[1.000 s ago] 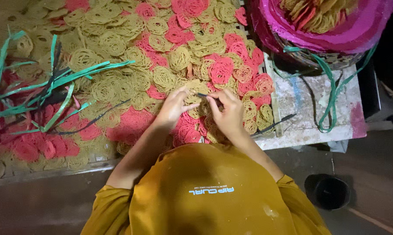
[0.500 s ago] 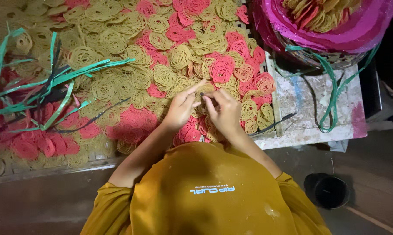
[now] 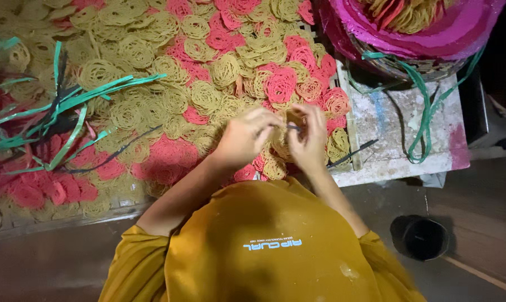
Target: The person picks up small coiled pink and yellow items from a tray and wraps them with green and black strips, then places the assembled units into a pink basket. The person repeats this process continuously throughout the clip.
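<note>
My left hand (image 3: pixel 244 137) and my right hand (image 3: pixel 310 140) are close together over a small pile of round, lacy yellow crackers (image 3: pixel 278 146). Both pinch a thin dark strip (image 3: pixel 293 128) that runs between the fingertips. Yellow crackers (image 3: pixel 130 112) and pink crackers (image 3: pixel 280 85) of the same kind lie spread around the hands on a low rack (image 3: pixel 351 120). My yellow sleeves and yellow garment (image 3: pixel 264 246) fill the bottom of the view.
A bundle of green plastic strips (image 3: pixel 68 103) lies on the crackers at the left. A pink-lined basket (image 3: pixel 426 33) holding more crackers stands at the top right on a worn white board (image 3: pixel 398 126), with green strips hanging from it. A black cup (image 3: pixel 425 237) sits on the dark floor.
Both hands have shifted slightly to the right and lifted off the pile. The dark strip now shows between the fingertips.
</note>
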Demonstrator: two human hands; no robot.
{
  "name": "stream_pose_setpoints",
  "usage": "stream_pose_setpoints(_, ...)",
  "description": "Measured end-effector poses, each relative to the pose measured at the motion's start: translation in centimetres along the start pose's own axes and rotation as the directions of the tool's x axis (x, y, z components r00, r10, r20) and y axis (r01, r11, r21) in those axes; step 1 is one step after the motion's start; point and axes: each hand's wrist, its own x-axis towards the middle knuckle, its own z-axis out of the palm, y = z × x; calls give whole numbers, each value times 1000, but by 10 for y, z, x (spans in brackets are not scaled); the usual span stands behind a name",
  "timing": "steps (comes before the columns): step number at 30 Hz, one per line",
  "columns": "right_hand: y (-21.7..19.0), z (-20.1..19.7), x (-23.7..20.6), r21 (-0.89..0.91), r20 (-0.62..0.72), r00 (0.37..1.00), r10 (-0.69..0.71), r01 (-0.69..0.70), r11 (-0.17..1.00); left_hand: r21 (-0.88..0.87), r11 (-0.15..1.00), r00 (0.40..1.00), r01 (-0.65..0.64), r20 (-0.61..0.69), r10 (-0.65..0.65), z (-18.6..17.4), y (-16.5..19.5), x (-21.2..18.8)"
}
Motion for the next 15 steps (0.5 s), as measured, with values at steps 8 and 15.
stream_pose_setpoints(8,15,-23,-16,28,53,999,-6,5,1000,-80,992,993,-94,69,100,4,13,20)
stream_pose_setpoints(15,26,-30,-30,91,27,987,-159,156,984,-80,988,987,-135,73,140,5,11,23)
